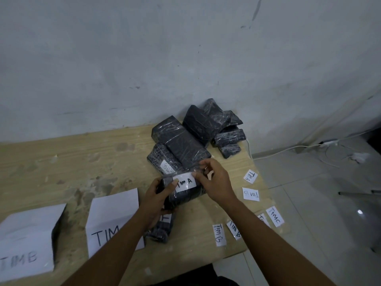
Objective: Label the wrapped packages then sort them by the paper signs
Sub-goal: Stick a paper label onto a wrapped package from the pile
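A black wrapped package (pixel 185 196) sits at the table's middle, and my left hand (pixel 157 200) grips its left end, thumb on the white label (pixel 185 182) that reads "Tim A". My right hand (pixel 214 180) pinches the label's right end against the package. Several more black packages (pixel 198 133) lie piled behind, one with a white label (pixel 168 167). Another labelled package (pixel 162 229) lies under my left forearm. Two folded paper signs stand at the left: "TIM B" (pixel 26 240) and one reading "TIM" (pixel 112 219), its last letter hidden by my arm.
Several loose paper labels lie along the table's right edge, among them "TIM A" (pixel 250 176), "TIM B" (pixel 251 194) and "TIM C" (pixel 275 216). The wooden table (pixel 82 162) stands against a grey wall. White cables (pixel 309 147) run over the tiled floor at the right.
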The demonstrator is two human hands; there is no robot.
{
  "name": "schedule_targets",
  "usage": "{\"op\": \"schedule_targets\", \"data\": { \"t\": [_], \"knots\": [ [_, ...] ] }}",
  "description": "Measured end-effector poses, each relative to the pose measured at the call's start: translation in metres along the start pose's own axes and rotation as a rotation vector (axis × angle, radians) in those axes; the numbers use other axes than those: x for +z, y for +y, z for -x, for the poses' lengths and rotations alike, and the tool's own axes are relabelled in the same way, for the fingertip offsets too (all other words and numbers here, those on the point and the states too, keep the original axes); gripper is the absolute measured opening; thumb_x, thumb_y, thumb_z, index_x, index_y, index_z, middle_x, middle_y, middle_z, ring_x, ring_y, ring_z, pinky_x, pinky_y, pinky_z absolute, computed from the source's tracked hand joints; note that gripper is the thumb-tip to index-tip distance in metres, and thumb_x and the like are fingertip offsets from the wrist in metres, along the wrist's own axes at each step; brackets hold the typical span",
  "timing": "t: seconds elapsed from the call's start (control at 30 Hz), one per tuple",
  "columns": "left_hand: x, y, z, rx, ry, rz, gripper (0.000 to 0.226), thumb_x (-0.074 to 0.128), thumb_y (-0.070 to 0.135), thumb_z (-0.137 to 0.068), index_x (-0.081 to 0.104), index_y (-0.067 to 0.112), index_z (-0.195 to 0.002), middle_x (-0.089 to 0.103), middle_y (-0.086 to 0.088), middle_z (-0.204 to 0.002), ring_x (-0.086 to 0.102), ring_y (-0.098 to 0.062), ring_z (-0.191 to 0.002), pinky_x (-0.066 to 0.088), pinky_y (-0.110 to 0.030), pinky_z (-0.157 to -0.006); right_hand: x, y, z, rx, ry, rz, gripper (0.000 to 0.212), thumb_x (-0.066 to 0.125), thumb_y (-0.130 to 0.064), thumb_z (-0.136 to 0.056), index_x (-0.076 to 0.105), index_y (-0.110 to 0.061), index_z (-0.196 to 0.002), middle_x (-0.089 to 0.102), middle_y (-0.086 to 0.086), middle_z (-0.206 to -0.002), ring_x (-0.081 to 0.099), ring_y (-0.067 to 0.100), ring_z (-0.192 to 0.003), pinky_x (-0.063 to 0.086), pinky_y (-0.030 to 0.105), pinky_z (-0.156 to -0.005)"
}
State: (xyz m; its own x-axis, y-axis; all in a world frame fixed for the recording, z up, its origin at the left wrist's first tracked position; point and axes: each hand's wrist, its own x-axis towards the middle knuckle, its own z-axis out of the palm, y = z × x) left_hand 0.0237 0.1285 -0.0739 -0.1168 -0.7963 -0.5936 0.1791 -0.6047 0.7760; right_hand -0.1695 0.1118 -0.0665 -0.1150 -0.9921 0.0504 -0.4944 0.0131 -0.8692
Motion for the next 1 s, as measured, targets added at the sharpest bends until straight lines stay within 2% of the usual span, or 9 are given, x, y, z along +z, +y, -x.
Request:
{"op": "schedule_targets", "data": {
  "t": [0.13, 0.23, 0.33, 0.53, 0.63, 0.73, 0.87, 0.93, 1.0],
  "knots": [
    [-0.002, 0.001, 0.0, -0.011, 0.003, 0.048, 0.035, 0.071, 0.036, -0.08, 0.06, 0.029, -0.113, 0.067, -0.004, -0.116, 0.065, -0.033, -0.104, 0.057, -0.046, -0.07, 0.01, 0.004, 0.009, 0.145, 0.166, -0.049, 0.03, 0.063, -0.038, -0.09, 0.055, -0.022, -0.114, 0.059, -0.006, -0.107, 0.057, 0.009, -0.1, 0.049, 0.021, -0.08],
    [0.0, 0.004, 0.003, 0.02, -0.007, -0.017, 0.048, 0.07, 0.047, -0.073, 0.057, 0.028, -0.115, 0.066, -0.002, -0.114, 0.067, -0.029, -0.1, 0.06, -0.047, -0.072, 0.017, -0.004, 0.019, 0.242, -0.001, -0.151, 0.048, 0.067, -0.05, -0.083, 0.05, -0.026, -0.121, 0.063, -0.012, -0.106, 0.062, 0.002, -0.097, 0.05, 0.011, -0.074],
    [0.005, 0.002, 0.005, 0.088, 0.052, -0.106, 0.049, 0.068, 0.048, -0.078, 0.053, 0.024, -0.119, 0.066, -0.002, -0.11, 0.069, -0.022, -0.091, 0.061, -0.04, -0.067, 0.027, -0.006, 0.027, 0.232, -0.024, -0.218, 0.057, 0.08, -0.047, -0.072, 0.05, -0.027, -0.117, 0.067, -0.01, -0.105, 0.066, -0.001, -0.091, 0.056, 0.019, -0.076],
    [0.004, -0.009, -0.002, 0.111, 0.125, -0.298, 0.038, 0.039, 0.076, -0.078, 0.05, 0.045, -0.098, 0.067, -0.002, -0.099, 0.07, -0.027, -0.087, 0.06, -0.051, -0.072, 0.034, -0.002, 0.034, 0.208, 0.109, -0.248, 0.023, 0.068, -0.037, -0.087, 0.061, -0.021, -0.101, 0.069, -0.008, -0.089, 0.063, -0.004, -0.081, 0.048, 0.012, -0.068],
    [0.002, -0.015, -0.007, 0.138, 0.142, -0.344, 0.029, 0.029, 0.07, -0.09, 0.049, 0.048, -0.089, 0.067, -0.005, -0.098, 0.069, -0.029, -0.087, 0.057, -0.055, -0.078, 0.037, 0.007, 0.037, 0.234, 0.126, -0.254, 0.02, 0.058, -0.039, -0.094, 0.063, -0.021, -0.098, 0.069, -0.006, -0.087, 0.064, 0.002, -0.081, 0.049, 0.02, -0.07],
    [0.001, -0.022, -0.007, 0.14, 0.145, -0.381, 0.04, 0.019, 0.069, -0.09, 0.049, 0.044, -0.099, 0.064, -0.007, -0.109, 0.064, -0.027, -0.097, 0.054, -0.051, -0.089, 0.039, 0.017, 0.039, 0.261, 0.2, -0.17, 0.024, 0.05, -0.035, -0.099, 0.067, -0.018, -0.095, 0.069, -0.005, -0.084, 0.065, 0.008, -0.081, 0.052, 0.027, -0.071],
    [-0.003, -0.028, -0.007, 0.076, 0.153, -0.338, 0.052, 0.017, 0.056, -0.099, 0.062, 0.029, -0.104, 0.065, -0.009, -0.109, 0.063, -0.023, -0.1, 0.06, -0.035, -0.077, 0.031, 0.022, 0.049, 0.264, 0.241, -0.072, 0.03, 0.046, -0.028, -0.101, 0.071, -0.014, -0.093, 0.067, -0.007, -0.079, 0.06, 0.004, -0.076, 0.045, 0.022, -0.066],
    [-0.001, -0.026, -0.004, 0.142, 0.095, -0.417, 0.049, 0.019, 0.048, -0.101, 0.06, 0.022, -0.11, 0.061, -0.01, -0.118, 0.058, -0.024, -0.111, 0.048, -0.04, -0.1, 0.025, 0.026, 0.056, 0.276, 0.243, -0.029, 0.03, 0.045, -0.03, -0.101, 0.072, -0.017, -0.098, 0.07, -0.006, -0.083, 0.063, 0.005, -0.08, 0.049, 0.023, -0.069],
    [0.001, -0.025, -0.001, 0.152, 0.068, -0.481, 0.042, 0.023, 0.04, -0.104, 0.056, 0.014, -0.108, 0.057, -0.006, -0.111, 0.054, -0.02, -0.107, 0.041, -0.037, -0.103, 0.018, 0.035, 0.063, 0.282, 0.25, -0.025, 0.03, 0.046, -0.031, -0.1, 0.073, -0.017, -0.101, 0.072, -0.005, -0.087, 0.065, 0.006, -0.083, 0.051, 0.021, -0.07]
  ]
}}
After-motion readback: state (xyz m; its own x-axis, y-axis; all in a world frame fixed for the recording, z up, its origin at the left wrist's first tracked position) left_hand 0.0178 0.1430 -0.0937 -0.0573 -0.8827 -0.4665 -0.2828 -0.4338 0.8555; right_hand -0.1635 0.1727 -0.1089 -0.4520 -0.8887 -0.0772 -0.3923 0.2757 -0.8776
